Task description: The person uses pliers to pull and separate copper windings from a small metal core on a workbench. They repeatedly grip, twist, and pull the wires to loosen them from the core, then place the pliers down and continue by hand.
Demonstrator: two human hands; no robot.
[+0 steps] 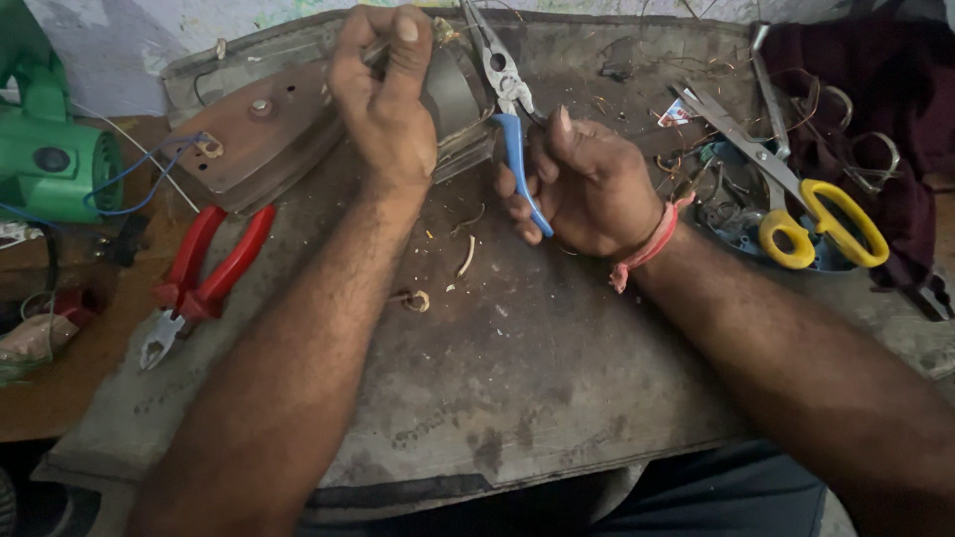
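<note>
At the centre of the worn metal work surface [517, 378], both bare hands are raised over an opened clothes iron. The right hand [582, 184] is closed around the blue-handled needle-nose pliers [507, 109]; the blue grips are held in the curled fingers and the steel nose is pointed toward twelve o'clock. A pink-red thread band [647, 244] is worn at that wrist. The left hand [383, 99] is pinched shut, thumb and fingertips pressed together on something small at about twelve o'clock, just beside the pliers' nose; what is pinched cannot be made out.

Behind both hands, from ten to twelve o'clock, the iron's rusty brown soleplate [259, 139] is seen lying tilted, with a blue wire [139, 174] looped near its pointed end. Scraps of stripped insulation [466, 257] are scattered on the surface between the forearms.

At nine o'clock, red-handled combination pliers [199, 278] are laid flat, jaws toward seven o'clock, well apart from the left hand. At the far nine-to-ten o'clock edge, a green power tool [50, 149] is set on a wooden top. At three o'clock, yellow-handled scissors [796, 199] are rested across a blue tray of small parts [736, 224], near the right wrist but not touching. Dark maroon cloth [885, 109] is bunched at two o'clock.
</note>
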